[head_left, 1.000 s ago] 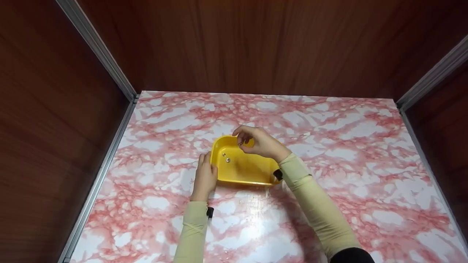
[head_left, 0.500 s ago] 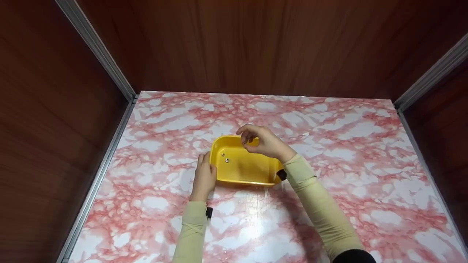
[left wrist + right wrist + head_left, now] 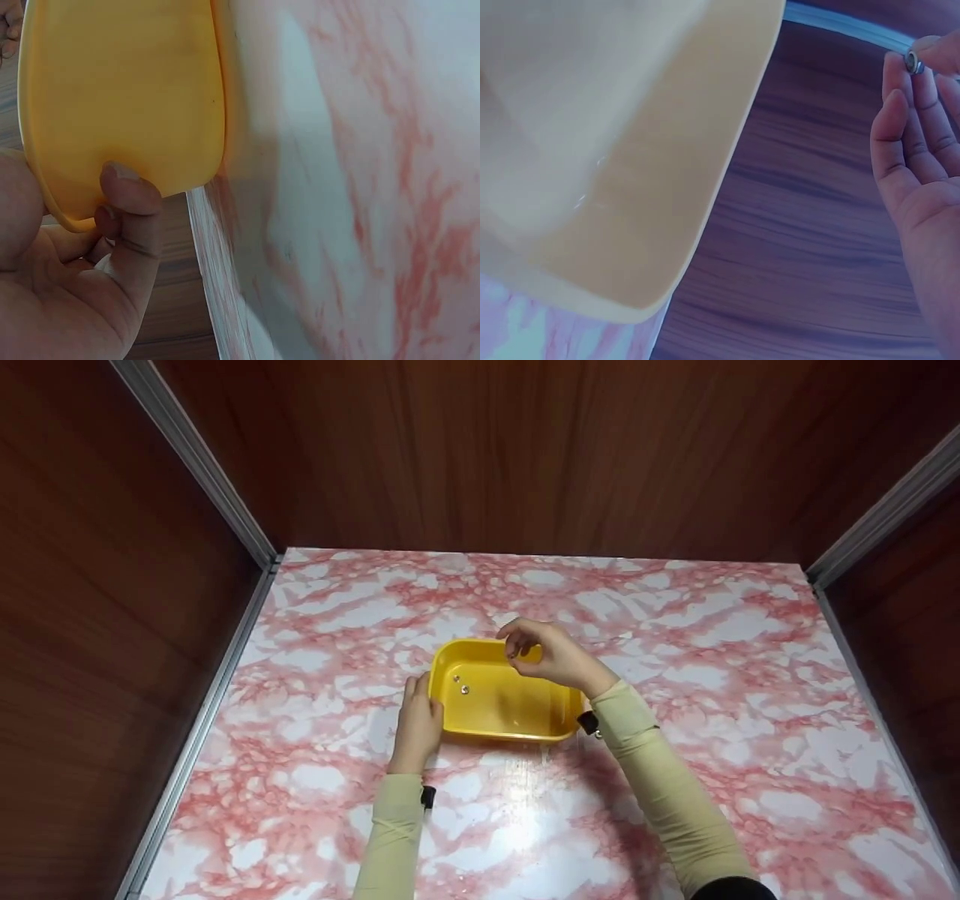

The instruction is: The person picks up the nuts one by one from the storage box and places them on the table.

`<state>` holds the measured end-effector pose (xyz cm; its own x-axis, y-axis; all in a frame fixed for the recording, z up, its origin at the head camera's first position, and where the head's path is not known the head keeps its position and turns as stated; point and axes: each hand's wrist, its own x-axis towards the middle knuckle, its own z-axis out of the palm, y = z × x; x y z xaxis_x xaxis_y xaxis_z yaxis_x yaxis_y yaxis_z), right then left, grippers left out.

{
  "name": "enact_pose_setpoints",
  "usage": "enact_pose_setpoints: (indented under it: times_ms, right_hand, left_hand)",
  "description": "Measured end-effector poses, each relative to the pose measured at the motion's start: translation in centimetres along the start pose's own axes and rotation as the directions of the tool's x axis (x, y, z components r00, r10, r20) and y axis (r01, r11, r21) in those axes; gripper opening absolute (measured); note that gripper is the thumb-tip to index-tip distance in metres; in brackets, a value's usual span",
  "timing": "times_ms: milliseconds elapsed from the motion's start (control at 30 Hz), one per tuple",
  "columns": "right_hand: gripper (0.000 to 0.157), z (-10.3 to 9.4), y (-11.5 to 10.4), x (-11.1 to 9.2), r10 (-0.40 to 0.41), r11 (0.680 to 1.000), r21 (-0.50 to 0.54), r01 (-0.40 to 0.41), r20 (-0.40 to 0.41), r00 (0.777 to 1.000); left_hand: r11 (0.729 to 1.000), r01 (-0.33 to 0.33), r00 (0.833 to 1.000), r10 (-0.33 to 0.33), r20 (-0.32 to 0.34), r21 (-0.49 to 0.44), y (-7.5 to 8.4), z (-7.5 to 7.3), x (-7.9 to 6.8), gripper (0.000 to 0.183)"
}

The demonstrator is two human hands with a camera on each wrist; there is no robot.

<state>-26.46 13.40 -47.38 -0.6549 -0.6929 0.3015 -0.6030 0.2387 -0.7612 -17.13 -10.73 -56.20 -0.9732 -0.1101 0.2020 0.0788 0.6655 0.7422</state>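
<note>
My left hand point(image 3: 420, 727) grips the left end of a yellow plastic bin point(image 3: 487, 712); in the left wrist view its fingers curl against the bin's wall point(image 3: 142, 82) near the rim. Over the far right part of the bin, my right hand point(image 3: 553, 657) pinches a small metal nut point(image 3: 913, 63) between thumb and fingertips. Two small shiny metal pieces, one larger point(image 3: 465, 690) and one smaller point(image 3: 456, 679), lie on the bin's floor at its left side. The bin's far right corner is hidden behind my right hand and wrist.
The bin is on a table with a red and white marbled top point(image 3: 330, 660). Dark wood panels point(image 3: 480, 457) rise behind it and on both sides, with grey metal strips point(image 3: 217, 472) at the corners.
My right hand has shifted a little to the right above the bin, still pinching the nut. The left hand keeps its grip on the bin's left end.
</note>
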Motion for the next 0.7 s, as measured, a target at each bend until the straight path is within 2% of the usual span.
enact_pose_setpoints:
  times_ms: [200,333,467,700]
  right_hand:
    - [0.04,-0.1,0.0,-0.7,0.003,1.0,-0.019,-0.004,-0.018,1.0]
    - [0.038,-0.6,-1.5,-1.1,0.001,1.0,0.0,-0.001,-0.024,1.0]
    - [0.037,-1.3,-2.9,-1.6,0.013,1.0,0.024,-0.012,-0.017,1.0]
    - [0.037,-2.0,-2.5,-2.6,0.021,0.999,0.042,-0.019,-0.049,0.999]
  left_hand:
    - [1.0,-0.024,1.0,0.024,-0.011,-0.001,-0.1,0.1,-0.1,0.043]
    - [0.999,-0.048,0.999,0.048,-0.025,0.007,-0.1,0.1,-0.1,0.042]
    - [0.999,-0.04,0.999,0.04,-0.026,0.001,0.0,0.1,-0.1,0.042]
    - [1.0,-0.017,1.0,0.017,-0.012,0.004,0.0,0.1,-0.1,0.042]
